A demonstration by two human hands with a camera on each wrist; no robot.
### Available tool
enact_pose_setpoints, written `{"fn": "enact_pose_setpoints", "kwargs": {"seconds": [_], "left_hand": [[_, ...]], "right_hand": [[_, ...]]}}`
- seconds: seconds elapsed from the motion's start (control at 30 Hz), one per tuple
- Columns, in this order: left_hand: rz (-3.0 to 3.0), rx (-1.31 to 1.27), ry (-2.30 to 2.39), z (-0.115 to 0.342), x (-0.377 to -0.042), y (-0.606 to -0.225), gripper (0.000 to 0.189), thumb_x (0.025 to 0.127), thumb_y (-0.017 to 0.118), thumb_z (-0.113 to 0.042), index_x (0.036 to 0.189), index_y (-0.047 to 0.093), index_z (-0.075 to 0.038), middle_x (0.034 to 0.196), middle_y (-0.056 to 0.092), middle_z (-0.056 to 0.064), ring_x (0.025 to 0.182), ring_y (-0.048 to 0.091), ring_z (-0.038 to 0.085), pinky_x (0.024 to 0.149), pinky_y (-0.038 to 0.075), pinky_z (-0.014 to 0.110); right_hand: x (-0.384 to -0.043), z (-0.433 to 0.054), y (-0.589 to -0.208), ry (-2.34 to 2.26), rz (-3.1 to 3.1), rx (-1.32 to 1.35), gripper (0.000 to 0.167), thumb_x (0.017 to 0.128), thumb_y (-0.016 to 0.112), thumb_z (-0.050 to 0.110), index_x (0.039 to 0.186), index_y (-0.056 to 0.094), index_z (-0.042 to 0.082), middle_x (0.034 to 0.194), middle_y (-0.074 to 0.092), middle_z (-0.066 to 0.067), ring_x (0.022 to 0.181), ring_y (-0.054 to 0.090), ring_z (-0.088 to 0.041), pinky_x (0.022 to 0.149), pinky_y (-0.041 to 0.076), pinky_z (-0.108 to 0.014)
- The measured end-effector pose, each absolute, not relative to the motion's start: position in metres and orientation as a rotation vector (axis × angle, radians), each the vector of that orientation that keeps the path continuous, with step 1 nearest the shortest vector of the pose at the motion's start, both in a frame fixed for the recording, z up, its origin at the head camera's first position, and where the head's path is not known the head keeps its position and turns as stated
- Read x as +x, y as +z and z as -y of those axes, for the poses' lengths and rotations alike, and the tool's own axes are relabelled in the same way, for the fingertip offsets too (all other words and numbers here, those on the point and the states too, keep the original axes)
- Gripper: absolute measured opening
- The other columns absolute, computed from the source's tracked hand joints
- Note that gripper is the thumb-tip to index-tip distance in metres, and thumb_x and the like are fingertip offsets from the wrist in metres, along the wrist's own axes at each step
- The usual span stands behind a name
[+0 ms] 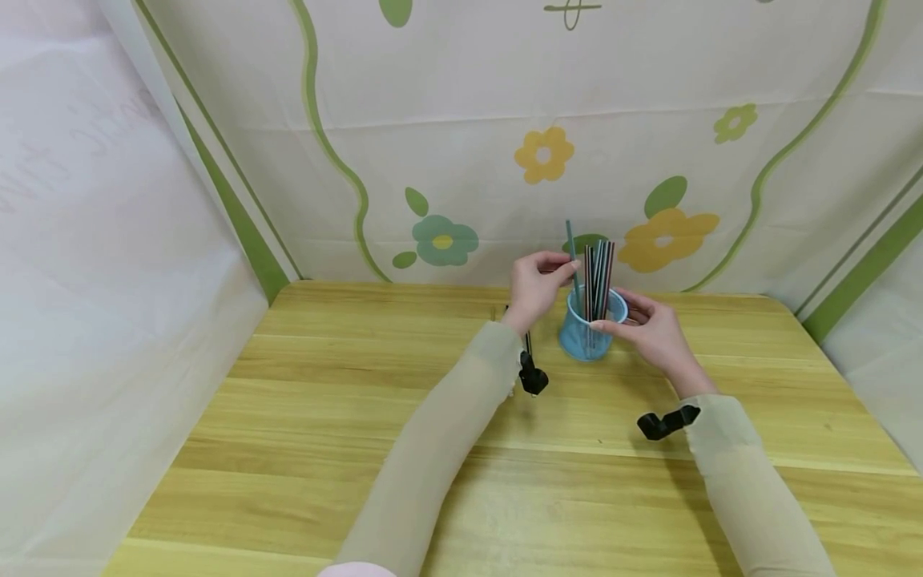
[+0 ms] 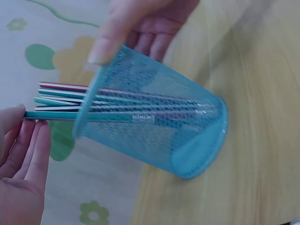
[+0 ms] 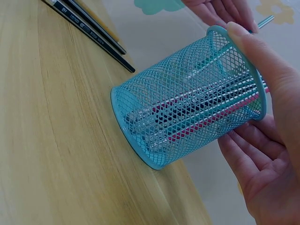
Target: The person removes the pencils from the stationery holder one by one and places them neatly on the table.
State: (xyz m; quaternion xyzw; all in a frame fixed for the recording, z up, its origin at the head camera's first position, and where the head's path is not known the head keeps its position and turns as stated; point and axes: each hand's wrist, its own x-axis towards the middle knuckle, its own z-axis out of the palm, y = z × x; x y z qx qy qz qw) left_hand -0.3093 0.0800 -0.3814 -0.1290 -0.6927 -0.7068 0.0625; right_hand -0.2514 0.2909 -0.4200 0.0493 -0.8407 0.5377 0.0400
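Observation:
My left hand (image 1: 537, 287) pinches a teal pencil (image 1: 570, 240) near its upper end, between thumb and fingers. The pencil's lower part, with a silvery band (image 2: 143, 118), is inside a blue mesh pen cup (image 1: 574, 340). With thumb at the rim and fingers around the far side, my right hand (image 1: 659, 335) holds the cup near its top. Several other pencils (image 1: 600, 276), dark, teal and reddish, lean together in the cup. Their lower ends show through the mesh in the right wrist view.
Dark pencils (image 3: 93, 35) with printed lettering lie on the wooden table (image 1: 324, 449) left of the cup, partly behind my left wrist in the head view. A yellowish stick (image 3: 101, 19) lies beside them. A flower-printed cloth (image 1: 469, 176) hangs behind the table.

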Motion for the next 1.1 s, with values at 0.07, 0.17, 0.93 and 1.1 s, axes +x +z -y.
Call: {"fn": "enact_pose_setpoints", "kwargs": {"seconds": [0.07, 0.17, 0.93, 1.1], "left_hand": [[2.05, -0.384, -2.172, -0.08, -0.309, -0.377, 0.016, 0.093, 0.077, -0.012, 0.106, 0.076, -0.002, 0.092, 0.072, 0.002, 0.081, 0.072, 0.013, 0.074, 0.061, 0.026], [1.996, -0.373, -2.221, -0.079, -0.308, -0.372, 0.015, 0.093, 0.077, -0.01, 0.105, 0.076, -0.001, 0.092, 0.072, 0.003, 0.08, 0.073, 0.014, 0.074, 0.061, 0.024], [1.89, -0.354, -2.303, -0.044, -0.3, -0.347, 0.016, 0.091, 0.078, -0.008, 0.104, 0.074, 0.002, 0.094, 0.072, 0.009, 0.08, 0.073, 0.022, 0.076, 0.062, 0.03], [1.931, -0.356, -2.28, -0.032, -0.298, -0.349, 0.017, 0.091, 0.078, -0.008, 0.105, 0.074, 0.001, 0.096, 0.072, 0.009, 0.081, 0.072, 0.022, 0.076, 0.062, 0.031]], "right_hand": [[-0.251, -0.291, -0.42, 1.648, 2.576, 0.149, 0.08, 0.089, 0.083, 0.032, 0.153, 0.045, 0.005, 0.144, 0.055, -0.019, 0.127, 0.057, -0.035, 0.085, 0.052, -0.012], [-0.251, -0.291, -0.419, 1.643, 2.581, 0.145, 0.08, 0.088, 0.083, 0.032, 0.153, 0.045, 0.005, 0.144, 0.055, -0.019, 0.127, 0.056, -0.035, 0.085, 0.052, -0.012], [-0.251, -0.294, -0.42, 1.669, 2.589, 0.135, 0.083, 0.087, 0.084, 0.035, 0.154, 0.043, 0.007, 0.145, 0.054, -0.02, 0.129, 0.055, -0.036, 0.085, 0.051, -0.011], [-0.252, -0.295, -0.42, 1.666, 2.592, 0.134, 0.084, 0.087, 0.084, 0.036, 0.154, 0.043, 0.006, 0.145, 0.053, -0.02, 0.129, 0.055, -0.036, 0.086, 0.051, -0.012]]}}
